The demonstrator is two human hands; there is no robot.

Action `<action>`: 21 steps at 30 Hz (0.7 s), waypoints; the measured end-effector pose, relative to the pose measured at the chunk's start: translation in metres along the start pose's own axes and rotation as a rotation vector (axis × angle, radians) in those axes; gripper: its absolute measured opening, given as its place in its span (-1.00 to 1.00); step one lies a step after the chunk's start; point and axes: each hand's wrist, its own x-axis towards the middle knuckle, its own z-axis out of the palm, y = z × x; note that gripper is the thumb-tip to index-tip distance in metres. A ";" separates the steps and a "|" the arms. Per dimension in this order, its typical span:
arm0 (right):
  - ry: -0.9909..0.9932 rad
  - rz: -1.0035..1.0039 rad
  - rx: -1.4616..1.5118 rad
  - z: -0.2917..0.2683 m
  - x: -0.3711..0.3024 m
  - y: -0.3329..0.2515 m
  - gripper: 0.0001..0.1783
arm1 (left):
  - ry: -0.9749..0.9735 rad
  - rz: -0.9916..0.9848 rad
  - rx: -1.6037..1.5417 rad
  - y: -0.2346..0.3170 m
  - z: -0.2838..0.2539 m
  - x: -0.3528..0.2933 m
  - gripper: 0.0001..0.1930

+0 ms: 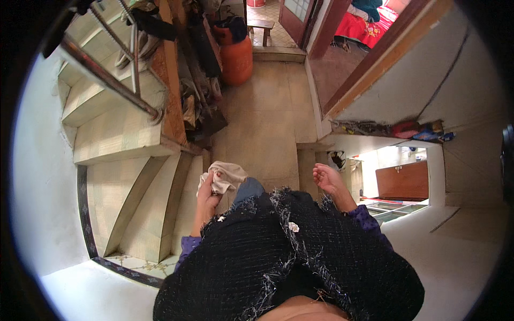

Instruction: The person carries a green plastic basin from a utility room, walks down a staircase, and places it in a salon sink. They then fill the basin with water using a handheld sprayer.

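A crumpled off-white cloth (pixel 227 177) is bunched in my left hand (pixel 209 193), with the fingers closed round it. The cloth hangs in front of my body, over the lower end of the tiled stairs. On the other side, my right hand (pixel 330 182) is held out from my dark fringed jacket, its fingers loosely curled and a little apart. I see nothing in it. It is nearest to the low wall beside the corridor. Below the cloth, part of a blue-grey trouser leg (pixel 250 188) shows.
Tiled stairs (pixel 120 139) with a metal handrail (pixel 110 80) rise on the left. Tools and bags lean by an orange barrel (pixel 236 61). Ahead, the tiled floor (pixel 262 117) meets a raised sill, with a wooden bench (pixel 261 25) beyond. A doorway and an interior opening are on the right.
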 end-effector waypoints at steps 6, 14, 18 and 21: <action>0.094 -0.277 0.002 -0.037 0.014 -0.008 -0.84 | -0.019 -0.103 0.057 -0.001 0.054 0.038 -0.71; 0.320 -0.084 -0.656 -0.117 0.032 0.064 -0.82 | -0.077 -0.119 0.204 0.026 0.110 0.078 -0.84; 0.549 -0.144 -0.605 -0.200 0.036 0.111 -0.84 | -0.197 -0.123 0.315 0.030 0.145 0.076 -0.84; 0.480 -0.118 -1.043 -0.275 0.050 0.159 -0.83 | -0.159 -0.046 0.521 0.014 0.154 0.068 -0.79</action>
